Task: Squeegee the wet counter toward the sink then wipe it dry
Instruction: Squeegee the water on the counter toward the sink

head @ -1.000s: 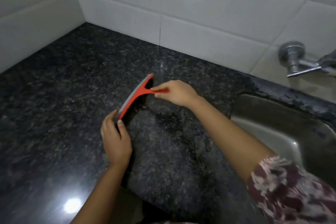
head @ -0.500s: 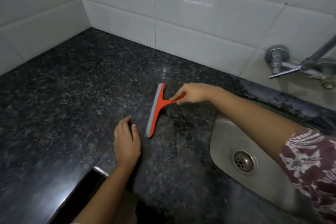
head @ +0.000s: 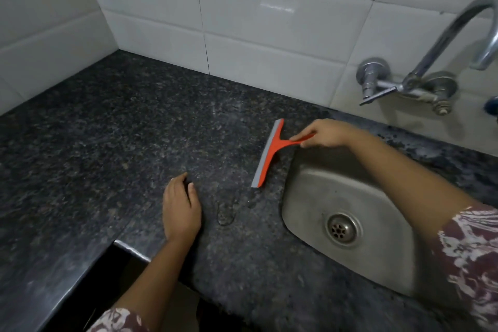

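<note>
Our left hand (head: 181, 207) lies flat and empty on the dark worktop (head: 107, 143). A streak of water (head: 229, 210) lies beside it. Our right hand (head: 323, 133) grips the orange squeegee (head: 269, 153), blade down just beside the sink (head: 310, 197). We judge this stroke nearly finished; next, carry it over the rim.

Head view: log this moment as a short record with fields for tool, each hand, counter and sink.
tool: orange squeegee, blade on the counter beside the sink's left rim
right hand: grip closed on the squeegee handle
left hand: flat on the counter, holding nothing
counter: dark speckled stone, small water streaks below the blade
sink: steel, drain visible
</note>
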